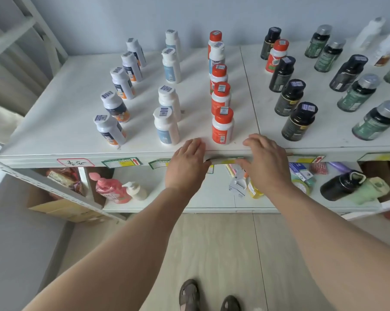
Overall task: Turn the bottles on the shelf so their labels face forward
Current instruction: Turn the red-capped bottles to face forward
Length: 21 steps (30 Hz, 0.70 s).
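Rows of bottles stand on the white shelf top (61, 129). The front orange-capped bottle (222, 125) stands near the front edge, between my two hands. My left hand (186, 163) lies flat at the shelf edge, fingers spread, holding nothing. My right hand (264, 162) rests the same way just right of that bottle, also holding nothing. A white bottle with a blue label (166, 125) stands left of the orange one. A black bottle (298, 122) stands to the right. Neither hand touches a bottle.
Further rows run back: white bottles with orange-navy labels (110, 129) at left, dark green silver-capped bottles (377, 120) at right. The lower shelf holds a pink pump bottle (110, 187), a black jar (341, 185) and small packets. Price tags line the shelf edge.
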### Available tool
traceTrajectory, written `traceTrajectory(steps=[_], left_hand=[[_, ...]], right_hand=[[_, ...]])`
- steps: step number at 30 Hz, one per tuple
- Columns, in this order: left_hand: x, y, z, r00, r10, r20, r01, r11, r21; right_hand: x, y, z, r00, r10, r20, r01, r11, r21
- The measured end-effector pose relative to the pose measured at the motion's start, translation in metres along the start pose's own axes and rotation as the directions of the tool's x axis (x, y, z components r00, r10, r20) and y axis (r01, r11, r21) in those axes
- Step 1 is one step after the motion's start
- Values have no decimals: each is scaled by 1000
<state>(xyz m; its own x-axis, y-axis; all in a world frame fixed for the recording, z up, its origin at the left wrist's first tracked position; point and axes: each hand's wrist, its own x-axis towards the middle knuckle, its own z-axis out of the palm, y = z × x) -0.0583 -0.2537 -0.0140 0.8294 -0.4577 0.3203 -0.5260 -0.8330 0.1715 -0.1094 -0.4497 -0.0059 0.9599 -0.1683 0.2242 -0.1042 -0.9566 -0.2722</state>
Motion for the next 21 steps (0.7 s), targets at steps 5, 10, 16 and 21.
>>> traceTrajectory(steps=[5, 10, 16, 21], left_hand=[[1, -1, 4, 1000, 1, -22, -1, 1000, -9], [1, 3, 3, 998, -57, -11, 57, 998, -14], [3, 11, -17, 972, -133, 193, 148, 987, -62], [18, 16, -34, 926, -223, 306, 278, 948, -153]], right_hand=[[0, -3, 3, 998, 42, -48, -41, 999, 27], [0, -4, 3, 998, 56, -29, -55, 998, 25], [4, -5, -21, 970, 67, 233, -90, 992, 86], [23, -18, -60, 951, 139, 276, -215, 939, 269]])
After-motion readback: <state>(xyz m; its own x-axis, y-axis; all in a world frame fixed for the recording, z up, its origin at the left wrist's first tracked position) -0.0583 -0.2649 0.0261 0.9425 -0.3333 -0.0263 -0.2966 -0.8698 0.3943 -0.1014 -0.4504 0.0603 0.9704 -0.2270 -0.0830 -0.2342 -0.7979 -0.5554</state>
